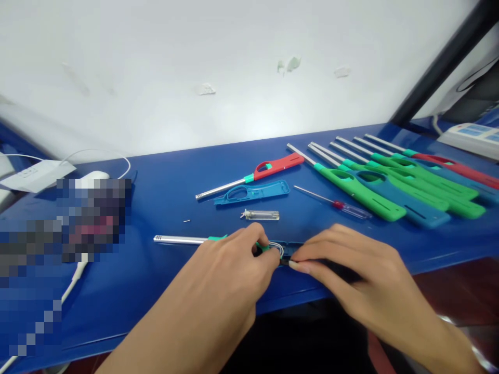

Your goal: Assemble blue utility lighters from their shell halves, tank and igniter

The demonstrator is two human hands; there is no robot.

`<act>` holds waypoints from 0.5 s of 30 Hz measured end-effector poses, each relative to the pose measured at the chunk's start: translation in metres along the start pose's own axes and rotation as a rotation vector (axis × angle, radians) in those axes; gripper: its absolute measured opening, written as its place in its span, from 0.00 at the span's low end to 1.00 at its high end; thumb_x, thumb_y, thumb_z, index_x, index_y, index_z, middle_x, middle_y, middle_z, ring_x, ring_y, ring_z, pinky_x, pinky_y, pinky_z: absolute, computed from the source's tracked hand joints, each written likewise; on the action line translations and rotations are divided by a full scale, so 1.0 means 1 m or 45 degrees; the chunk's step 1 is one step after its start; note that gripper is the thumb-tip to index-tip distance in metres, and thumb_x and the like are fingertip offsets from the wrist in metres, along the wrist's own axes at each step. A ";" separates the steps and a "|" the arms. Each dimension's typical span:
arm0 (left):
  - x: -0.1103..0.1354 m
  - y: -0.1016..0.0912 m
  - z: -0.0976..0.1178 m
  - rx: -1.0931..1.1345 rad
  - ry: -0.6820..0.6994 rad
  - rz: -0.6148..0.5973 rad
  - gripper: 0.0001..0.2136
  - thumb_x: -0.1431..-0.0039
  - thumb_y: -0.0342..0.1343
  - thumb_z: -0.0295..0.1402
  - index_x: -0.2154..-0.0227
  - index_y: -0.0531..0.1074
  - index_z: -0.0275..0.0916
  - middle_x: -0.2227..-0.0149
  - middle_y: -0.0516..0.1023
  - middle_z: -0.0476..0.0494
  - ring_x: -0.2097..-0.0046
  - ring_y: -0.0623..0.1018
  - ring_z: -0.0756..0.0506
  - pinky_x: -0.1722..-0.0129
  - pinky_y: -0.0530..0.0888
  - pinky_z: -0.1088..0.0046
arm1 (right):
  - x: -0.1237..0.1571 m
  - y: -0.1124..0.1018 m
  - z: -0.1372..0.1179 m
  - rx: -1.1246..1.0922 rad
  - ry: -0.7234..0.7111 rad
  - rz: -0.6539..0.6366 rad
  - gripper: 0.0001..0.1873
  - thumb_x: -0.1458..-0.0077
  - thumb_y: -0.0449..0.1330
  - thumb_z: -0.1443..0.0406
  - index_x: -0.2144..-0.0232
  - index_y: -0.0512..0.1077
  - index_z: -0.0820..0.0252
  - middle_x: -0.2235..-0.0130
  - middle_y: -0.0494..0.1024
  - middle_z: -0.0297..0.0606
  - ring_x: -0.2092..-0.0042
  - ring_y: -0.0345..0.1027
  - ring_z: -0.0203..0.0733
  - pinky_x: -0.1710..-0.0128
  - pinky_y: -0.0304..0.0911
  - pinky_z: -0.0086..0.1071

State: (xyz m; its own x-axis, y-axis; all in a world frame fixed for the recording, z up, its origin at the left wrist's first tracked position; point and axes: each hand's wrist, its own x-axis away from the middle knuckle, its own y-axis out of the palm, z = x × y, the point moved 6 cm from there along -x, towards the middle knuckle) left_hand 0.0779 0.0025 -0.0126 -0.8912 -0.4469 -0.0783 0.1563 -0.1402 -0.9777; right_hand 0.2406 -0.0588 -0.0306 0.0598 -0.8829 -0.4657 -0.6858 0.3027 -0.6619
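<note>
On the blue table (156, 291), the left hand (230, 270) grips an opened blue lighter (293, 248) with one silver barrel (181, 239) and white wire (279, 246); the right hand (362, 265) pinches a black part (285, 262). Beyond lie one half-shell (263, 192), tank (263, 214), screw (186, 221), screwdriver (339, 204), red lighter (276, 167), and perhaps seven overlapping lighters (419, 189).

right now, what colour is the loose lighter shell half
The loose lighter shell half is blue, seen best in the head view.

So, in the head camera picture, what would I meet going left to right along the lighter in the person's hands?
Silver tube → green collar → left hand → small black part → right hand.
</note>
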 end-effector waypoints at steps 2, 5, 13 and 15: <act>0.000 0.001 -0.002 -0.008 -0.017 0.003 0.18 0.35 0.50 0.19 0.50 0.74 0.46 0.51 0.77 0.45 0.59 0.80 0.46 0.56 0.79 0.67 | -0.001 0.000 0.000 -0.004 0.011 0.008 0.07 0.34 0.65 0.69 0.60 0.78 0.48 0.62 0.84 0.25 0.60 0.74 0.36 0.56 0.68 0.32; -0.001 0.001 -0.002 -0.013 -0.025 0.007 0.19 0.36 0.50 0.18 0.50 0.74 0.45 0.51 0.78 0.45 0.59 0.81 0.46 0.55 0.79 0.67 | -0.001 0.000 0.000 0.001 0.008 0.020 0.07 0.34 0.65 0.69 0.60 0.78 0.49 0.61 0.84 0.26 0.60 0.75 0.36 0.56 0.68 0.32; -0.003 -0.001 0.001 -0.016 -0.027 -0.012 0.20 0.37 0.49 0.17 0.51 0.76 0.44 0.50 0.78 0.44 0.59 0.81 0.45 0.54 0.80 0.66 | 0.001 -0.001 -0.002 0.030 -0.005 0.025 0.05 0.34 0.65 0.68 0.61 0.78 0.50 0.62 0.85 0.27 0.62 0.76 0.37 0.57 0.68 0.33; -0.002 -0.001 0.001 -0.020 -0.032 -0.002 0.21 0.37 0.49 0.17 0.49 0.75 0.45 0.50 0.77 0.44 0.59 0.81 0.45 0.55 0.80 0.66 | 0.001 -0.002 -0.002 0.041 0.000 0.038 0.04 0.34 0.65 0.67 0.60 0.78 0.50 0.62 0.85 0.28 0.61 0.76 0.39 0.58 0.69 0.34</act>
State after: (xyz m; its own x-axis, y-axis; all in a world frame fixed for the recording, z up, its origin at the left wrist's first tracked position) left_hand 0.0798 0.0029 -0.0112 -0.8803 -0.4688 -0.0722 0.1480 -0.1270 -0.9808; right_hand 0.2407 -0.0609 -0.0291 0.0392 -0.8733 -0.4856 -0.6636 0.3405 -0.6661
